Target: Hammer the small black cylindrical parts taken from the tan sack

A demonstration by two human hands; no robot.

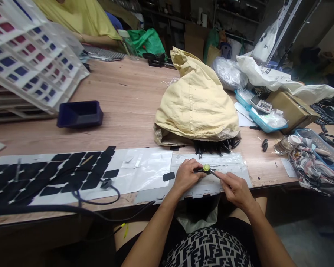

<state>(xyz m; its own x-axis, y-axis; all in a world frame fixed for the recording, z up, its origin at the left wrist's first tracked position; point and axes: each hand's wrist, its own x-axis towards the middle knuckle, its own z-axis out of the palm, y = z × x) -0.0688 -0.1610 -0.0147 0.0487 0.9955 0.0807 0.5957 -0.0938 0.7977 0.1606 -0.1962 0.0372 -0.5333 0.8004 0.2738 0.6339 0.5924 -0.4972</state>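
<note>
My left hand point(189, 173) rests near the table's front edge, its fingers pinched on a small black part. Against that part sits a round yellow-green piece point(206, 167), touched by the tip of a slim dark tool point(215, 174). My right hand point(236, 188) is closed around the tool; its exact kind is too small to make out. Beneath both hands lies a pale sheet point(233, 168) covered in clear plastic. Just beyond them, a heap of black parts point(214, 147) pokes out from under a cream cloth sack point(196, 104).
Rows of black rounded pieces point(80, 170) lie on white sheeting at left, crossed by a black cable point(100, 217). Behind are a dark blue tray point(80, 114) and white crate point(30, 63). At right stand a glass jar point(284, 146) and calculator point(261, 104). Another person point(80, 18) sits opposite.
</note>
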